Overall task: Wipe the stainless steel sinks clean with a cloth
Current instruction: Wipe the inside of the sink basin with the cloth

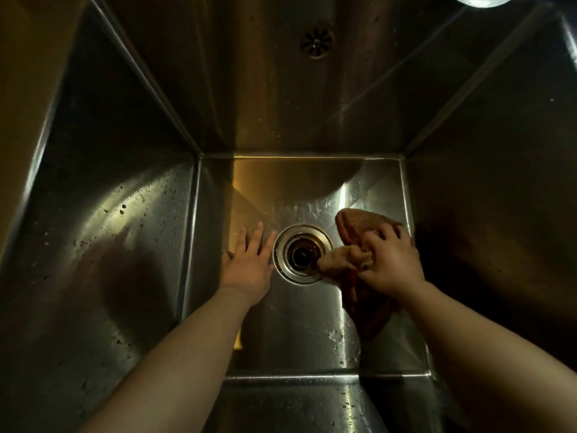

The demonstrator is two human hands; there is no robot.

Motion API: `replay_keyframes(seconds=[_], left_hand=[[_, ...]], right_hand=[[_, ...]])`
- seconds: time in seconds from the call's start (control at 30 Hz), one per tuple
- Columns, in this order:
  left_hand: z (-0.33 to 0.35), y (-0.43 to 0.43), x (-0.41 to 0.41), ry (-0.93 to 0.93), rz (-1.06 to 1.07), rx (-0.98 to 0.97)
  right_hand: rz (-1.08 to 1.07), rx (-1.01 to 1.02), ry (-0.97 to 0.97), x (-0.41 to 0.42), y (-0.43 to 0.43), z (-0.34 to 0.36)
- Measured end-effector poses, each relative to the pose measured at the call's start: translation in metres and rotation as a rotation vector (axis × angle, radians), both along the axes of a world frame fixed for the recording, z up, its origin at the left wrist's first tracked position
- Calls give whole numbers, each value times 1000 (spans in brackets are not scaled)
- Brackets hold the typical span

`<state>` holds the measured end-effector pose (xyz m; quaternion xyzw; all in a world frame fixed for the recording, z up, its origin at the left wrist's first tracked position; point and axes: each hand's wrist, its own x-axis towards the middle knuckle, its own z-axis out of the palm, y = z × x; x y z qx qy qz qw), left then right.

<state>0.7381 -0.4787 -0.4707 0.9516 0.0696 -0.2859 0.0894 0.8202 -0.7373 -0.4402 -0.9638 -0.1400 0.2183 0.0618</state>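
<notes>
Kitchen: deep stainless sink (281,104)

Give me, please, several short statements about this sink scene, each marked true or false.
1. The right hand grips the brown cloth. True.
2. The left hand holds a sponge. False: it holds nothing and lies flat, fingers straight, on the sink floor.
3. The drain lies between the two hands. True.
4. The cloth hangs over the sink's rim. False: it lies on the sink floor, right of the drain.
5. A round perforated fitting sits on the back wall. True.
</notes>
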Motion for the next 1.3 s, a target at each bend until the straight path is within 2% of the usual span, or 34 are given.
replay_keyframes(seconds=[0.17, 0.33, 0.6, 0.77, 0.9, 1.13, 1.3], left_hand=[[-4, -3, -2, -8, 4, 35], [6, -4, 1, 25, 15, 0], [12, -9, -9, 39, 15, 1], [11, -8, -11, 30, 8, 0], [10, -6, -10, 27, -4, -5], [15, 0, -7, 69, -12, -51], [17, -1, -5, 85, -19, -46]], right_hand=[[-131, 78, -38, -2, 5, -2], [-170, 42, 18, -27, -12, 2], [-167, -40, 119, -48, -23, 3], [-163, -12, 87, -41, -20, -1], [-97, 37, 84, -30, -30, 1], [-18, -13, 76, -37, -29, 6], [195, -93, 160, -36, -31, 12]])
